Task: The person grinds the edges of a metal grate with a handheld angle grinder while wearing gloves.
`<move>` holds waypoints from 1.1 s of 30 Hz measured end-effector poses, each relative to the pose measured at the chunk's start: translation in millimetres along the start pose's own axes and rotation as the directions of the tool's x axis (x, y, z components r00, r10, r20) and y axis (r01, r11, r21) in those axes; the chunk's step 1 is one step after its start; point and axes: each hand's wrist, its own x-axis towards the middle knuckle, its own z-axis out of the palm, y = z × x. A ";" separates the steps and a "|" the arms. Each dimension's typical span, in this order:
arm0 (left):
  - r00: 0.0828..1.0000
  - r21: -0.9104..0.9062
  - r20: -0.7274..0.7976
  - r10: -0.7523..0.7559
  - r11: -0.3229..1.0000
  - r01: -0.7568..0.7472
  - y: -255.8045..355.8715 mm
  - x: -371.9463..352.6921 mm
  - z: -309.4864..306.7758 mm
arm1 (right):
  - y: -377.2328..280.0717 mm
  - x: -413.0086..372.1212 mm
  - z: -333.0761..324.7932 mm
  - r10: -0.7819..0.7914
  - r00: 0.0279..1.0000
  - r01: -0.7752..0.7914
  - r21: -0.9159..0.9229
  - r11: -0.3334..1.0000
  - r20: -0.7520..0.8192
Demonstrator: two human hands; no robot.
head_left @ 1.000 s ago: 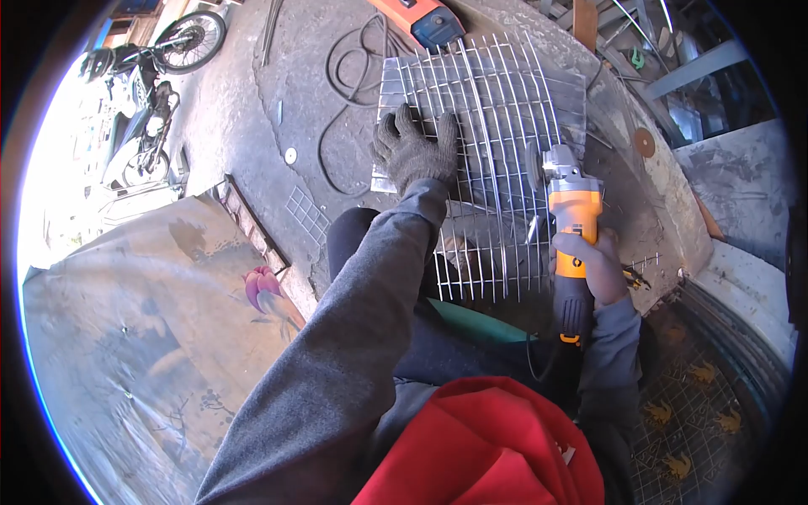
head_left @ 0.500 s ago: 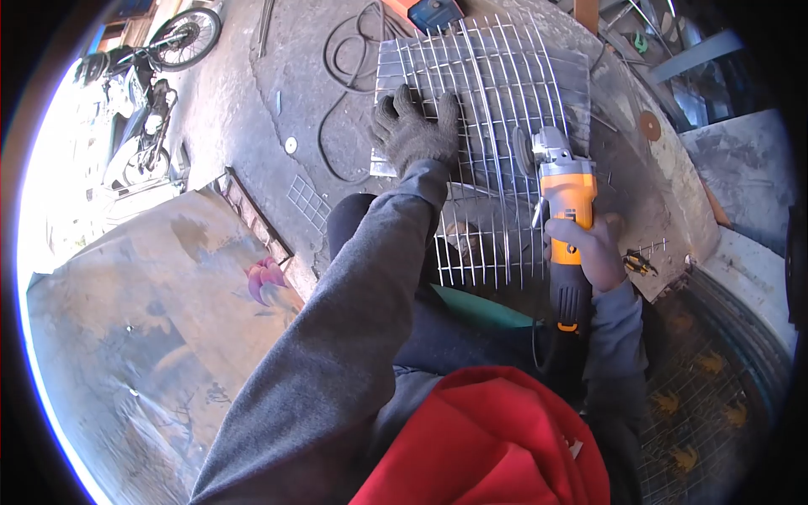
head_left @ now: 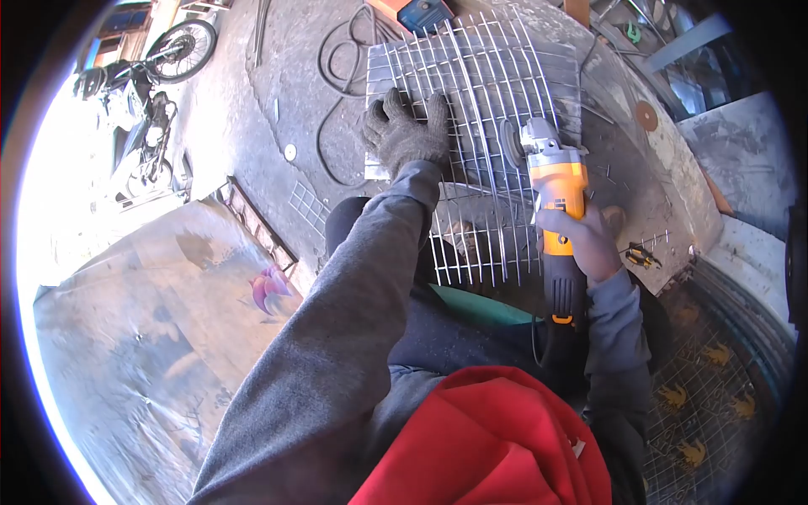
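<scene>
My left hand (head_left: 407,130), in a dark knitted glove, lies flat with its fingers spread on the left part of a welded wire grid (head_left: 471,93). Beneath the grid is a grey sheet metal plate (head_left: 380,76). My right hand (head_left: 589,240) is wrapped round the body of an orange and black angle grinder (head_left: 560,189). The grinder's disc (head_left: 510,143) stands close over the bars at the grid's right side. Its cord hangs from the rear end near my knee.
A red and blue machine (head_left: 421,13) stands beyond the grid, with a coiled cable (head_left: 343,63) beside it. Pliers (head_left: 642,255) lie right of the grinder. A small wire piece (head_left: 308,204) and a loose disc (head_left: 646,116) are on the floor. A motorcycle (head_left: 156,109) is far left.
The whole view has shifted slightly. The grinder appears a little further left and up in the picture, still in my right hand. My left hand keeps its place on the grid.
</scene>
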 end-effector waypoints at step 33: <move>1.000 -0.006 -0.026 0.011 1.000 -0.011 -1.2 -0.8 -1.3 | -13.9 30.8 9.6 -0.100 0.991 0.084 -0.164 0.983 -0.090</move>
